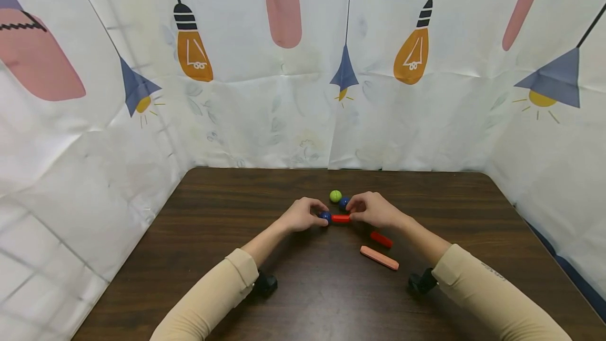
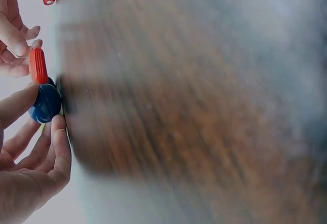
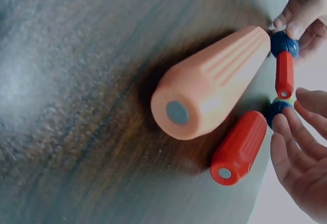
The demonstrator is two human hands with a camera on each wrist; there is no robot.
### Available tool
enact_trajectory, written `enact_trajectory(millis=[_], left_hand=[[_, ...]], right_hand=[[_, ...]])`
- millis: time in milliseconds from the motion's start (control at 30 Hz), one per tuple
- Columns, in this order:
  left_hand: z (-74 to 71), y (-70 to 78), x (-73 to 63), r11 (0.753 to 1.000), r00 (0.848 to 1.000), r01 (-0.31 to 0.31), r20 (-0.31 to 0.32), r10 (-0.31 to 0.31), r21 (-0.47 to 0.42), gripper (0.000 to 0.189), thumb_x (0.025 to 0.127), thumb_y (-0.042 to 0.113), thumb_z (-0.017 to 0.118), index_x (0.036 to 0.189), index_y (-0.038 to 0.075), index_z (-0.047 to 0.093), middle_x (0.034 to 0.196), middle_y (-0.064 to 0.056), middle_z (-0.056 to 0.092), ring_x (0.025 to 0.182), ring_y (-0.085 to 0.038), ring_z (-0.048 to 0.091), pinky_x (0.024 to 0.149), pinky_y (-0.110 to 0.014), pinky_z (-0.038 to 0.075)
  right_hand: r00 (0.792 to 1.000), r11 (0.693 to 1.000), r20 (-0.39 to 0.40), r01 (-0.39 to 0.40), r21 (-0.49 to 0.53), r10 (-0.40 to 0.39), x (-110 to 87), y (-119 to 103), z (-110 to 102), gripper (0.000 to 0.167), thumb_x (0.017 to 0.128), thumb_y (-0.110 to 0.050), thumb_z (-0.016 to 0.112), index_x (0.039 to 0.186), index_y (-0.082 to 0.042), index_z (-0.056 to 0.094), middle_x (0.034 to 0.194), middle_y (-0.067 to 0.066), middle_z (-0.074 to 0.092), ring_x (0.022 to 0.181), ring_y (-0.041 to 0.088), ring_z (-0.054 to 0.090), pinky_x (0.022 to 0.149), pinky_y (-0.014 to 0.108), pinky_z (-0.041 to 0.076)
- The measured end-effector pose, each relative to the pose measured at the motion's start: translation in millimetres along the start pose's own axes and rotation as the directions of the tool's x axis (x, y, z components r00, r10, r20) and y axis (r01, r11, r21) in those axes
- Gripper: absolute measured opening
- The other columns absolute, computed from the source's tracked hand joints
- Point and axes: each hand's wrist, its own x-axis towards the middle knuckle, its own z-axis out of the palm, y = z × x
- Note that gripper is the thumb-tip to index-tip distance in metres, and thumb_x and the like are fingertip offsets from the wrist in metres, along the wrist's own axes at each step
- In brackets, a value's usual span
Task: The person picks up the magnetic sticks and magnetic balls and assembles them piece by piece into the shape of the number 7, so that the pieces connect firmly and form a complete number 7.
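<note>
My left hand (image 1: 303, 214) pinches a dark blue ball (image 2: 46, 104) between thumb and fingers. A short red rod (image 1: 341, 219) sticks out from that ball toward my right hand (image 1: 375, 209). In the right wrist view the rod's near end shows a silvery disc, and the right fingertips curve apart beside it. Right at those fingertips is a second blue ball (image 1: 344, 203), partly hidden by them. A yellow-green ball (image 1: 335, 196) lies just behind it, mostly covered in the right wrist view.
Another red rod (image 1: 381, 239) lies on the dark wooden table (image 1: 303, 299), below the right hand. Nearer me is a longer salmon-pink rod (image 1: 379, 258) with a silvery disc in its end. A printed white curtain (image 1: 303, 120) stands behind the table.
</note>
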Motion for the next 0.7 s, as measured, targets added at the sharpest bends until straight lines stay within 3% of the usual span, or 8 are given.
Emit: enact_trajectory(millis=[433, 700], left_hand=[[-4.1, -0.3, -1.1, 1.000, 1.000, 0.019, 0.003, -0.018, -0.009, 0.027, 0.091, 0.016, 0.082, 0.116, 0.009, 0.075, 0.109, -0.002, 0.070, 0.086, -0.016, 0.063, 0.069, -0.030, 0.051], [-5.1, -0.3, -1.2, 1.000, 1.000, 0.019, -0.003, -0.019, -0.002, 0.027, 0.090, 0.016, 0.082, 0.116, 0.009, 0.075, 0.107, -0.001, 0.070, 0.086, -0.015, 0.063, 0.070, -0.030, 0.051]], right_hand=[[0.992, 0.998, -0.114, -0.049, 0.031, 0.053, 10.3, 7, -6, 0.018, 0.093, -0.009, 0.075, 0.109, -0.001, 0.072, 0.092, 0.002, 0.069, 0.083, 0.017, 0.064, 0.076, 0.037, 0.052], [0.985, 0.990, -0.126, -0.108, 0.093, 0.120, 17.5, 13, -5, 0.025, 0.094, -0.012, 0.076, 0.115, -0.001, 0.069, 0.100, 0.007, 0.067, 0.088, 0.020, 0.064, 0.075, 0.036, 0.054]])
